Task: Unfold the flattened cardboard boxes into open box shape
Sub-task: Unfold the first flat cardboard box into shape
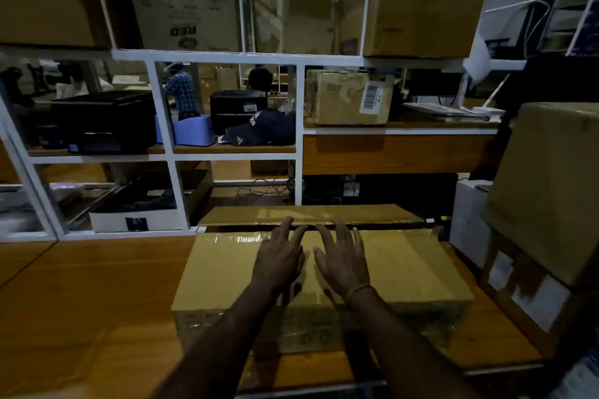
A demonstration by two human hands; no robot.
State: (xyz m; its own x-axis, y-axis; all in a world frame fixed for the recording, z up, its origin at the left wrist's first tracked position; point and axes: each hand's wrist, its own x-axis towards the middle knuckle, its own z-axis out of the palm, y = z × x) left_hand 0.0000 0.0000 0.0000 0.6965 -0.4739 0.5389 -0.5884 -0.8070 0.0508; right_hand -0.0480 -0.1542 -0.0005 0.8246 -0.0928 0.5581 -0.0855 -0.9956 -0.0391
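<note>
Two hands at work on one cardboard box [405, 269], which sits on the wooden table [97, 301] at about 6 o'clock in the head view, directly before the person. Box condition: already raised into a block shape, its near wall showing below the top panel; a far flap [308, 214] lies at 12 o'clock of the hands, beyond a dark seam, with glossy tape catching light along that edge. Left hand [278, 264]: palm down, fingers spread and nearly straight, fingertips reaching the seam; it clasps nothing and rests flat on the panel. Right hand [343, 261]: same attitude, fingers fanned and extended toward 12 o'clock, a yellow wristband [358, 291] at the wrist; likewise flat and unclenched, gripping nothing. Both forearms enter from 6 o'clock and converge, so the hands lie just beside each other near the panel's middle. Step in hand, as judged: pressing or smoothing the top panel while the far flap is brought into line. Advice for doing it well: keep pressure even across both palms, work outward from the centre toward 3 and 9 o'clock, and hold the panel square to the walls so the box does not skew. Adjacent stock: white shelf frame [301, 139] at 12 o'clock, further cartons [547, 185] at 3 o'clock.
</note>
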